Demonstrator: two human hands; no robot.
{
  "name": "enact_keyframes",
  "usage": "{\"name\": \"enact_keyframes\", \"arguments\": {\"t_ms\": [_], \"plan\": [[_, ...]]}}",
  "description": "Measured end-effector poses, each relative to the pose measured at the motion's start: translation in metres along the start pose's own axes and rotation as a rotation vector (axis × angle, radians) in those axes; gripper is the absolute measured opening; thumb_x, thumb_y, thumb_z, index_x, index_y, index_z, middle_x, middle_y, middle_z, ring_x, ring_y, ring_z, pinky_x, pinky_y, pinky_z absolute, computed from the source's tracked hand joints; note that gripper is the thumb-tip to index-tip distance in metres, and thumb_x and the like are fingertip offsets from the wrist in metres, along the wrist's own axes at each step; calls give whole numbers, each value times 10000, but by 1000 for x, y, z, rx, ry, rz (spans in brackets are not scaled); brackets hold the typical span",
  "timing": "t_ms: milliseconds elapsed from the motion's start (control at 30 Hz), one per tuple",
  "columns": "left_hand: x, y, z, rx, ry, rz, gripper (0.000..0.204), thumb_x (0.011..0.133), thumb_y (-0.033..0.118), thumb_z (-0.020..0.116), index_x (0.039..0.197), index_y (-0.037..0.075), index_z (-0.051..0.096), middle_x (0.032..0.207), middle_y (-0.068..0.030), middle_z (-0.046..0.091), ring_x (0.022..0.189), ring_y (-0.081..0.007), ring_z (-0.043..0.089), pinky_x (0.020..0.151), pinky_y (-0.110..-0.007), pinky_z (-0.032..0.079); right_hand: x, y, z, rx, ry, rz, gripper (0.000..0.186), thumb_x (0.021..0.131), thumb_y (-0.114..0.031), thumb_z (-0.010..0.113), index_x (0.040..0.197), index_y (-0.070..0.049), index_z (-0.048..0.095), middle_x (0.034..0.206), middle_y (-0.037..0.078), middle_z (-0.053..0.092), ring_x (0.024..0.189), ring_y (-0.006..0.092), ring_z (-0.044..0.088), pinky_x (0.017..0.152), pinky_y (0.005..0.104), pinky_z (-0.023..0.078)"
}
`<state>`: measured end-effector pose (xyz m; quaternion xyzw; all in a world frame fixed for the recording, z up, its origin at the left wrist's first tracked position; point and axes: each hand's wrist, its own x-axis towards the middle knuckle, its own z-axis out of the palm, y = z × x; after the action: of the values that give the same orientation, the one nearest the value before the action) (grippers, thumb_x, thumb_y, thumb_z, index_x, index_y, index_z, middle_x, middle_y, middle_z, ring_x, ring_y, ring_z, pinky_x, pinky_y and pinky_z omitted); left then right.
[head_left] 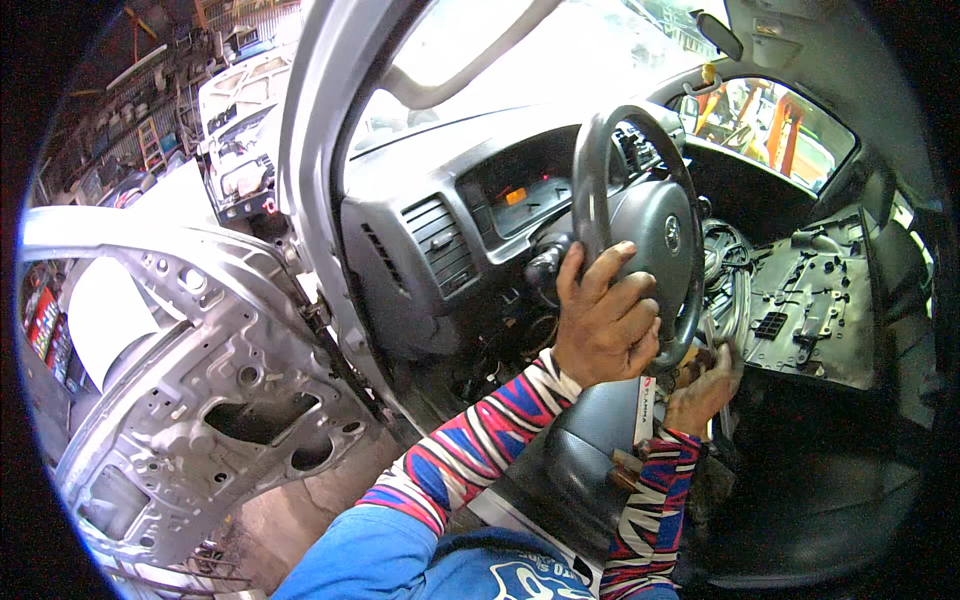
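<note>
My left hand [607,310] is curled at the lower-left rim of the black steering wheel [593,180]. My right hand [705,390] is below the wheel's lower rim, fingers bent; what they hold, if anything, I cannot make out. Beside it is a grey-black cushion or seat surface [580,430] with a pale label. Behind the wheel are a lit instrument cluster [505,200] and a stalk [545,262]. Both forearms wear patterned sleeves.
At left hangs an open, stripped metal door [240,350] by the door frame [315,120]. On the passenger side lie coiled hoses or trim [725,255] and a panel [825,300] with small dark parts. The windscreen and workshop clutter are beyond.
</note>
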<state>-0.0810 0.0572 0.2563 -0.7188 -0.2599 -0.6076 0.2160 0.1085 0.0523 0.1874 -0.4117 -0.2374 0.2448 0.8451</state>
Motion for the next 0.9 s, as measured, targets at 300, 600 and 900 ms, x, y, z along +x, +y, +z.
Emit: {"name": "enact_keyframes", "arguments": {"t_ms": [300,600,900], "plan": [[-12,-9,-13,-89,-49,52,335,874,436,597,951,114,643,1154,-108,583,1394,-366,402,1151,-660,157,-52,-13,71,-253,-385,-309,217,993,-174,527,1079,0,623,1014,115,660,898,217,611,854,361,490],[-19,2,-20,-115,-143,-31,321,858,409,604,963,112,670,1188,-114,556,1434,-369,346,1158,-669,121,-30,19,33,-664,-537,-576,267,1038,-249,440,1096,-7,540,996,166,612,913,298,603,842,410,478],[-27,15,-35,-102,-206,-52,312,907,366,596,1047,98,674,1346,-149,525,1454,-411,293,1171,-639,153,-24,14,30,-551,-662,-560,302,1021,-267,483,1072,14,579,1008,169,598,898,266,557,844,404,468]]}}
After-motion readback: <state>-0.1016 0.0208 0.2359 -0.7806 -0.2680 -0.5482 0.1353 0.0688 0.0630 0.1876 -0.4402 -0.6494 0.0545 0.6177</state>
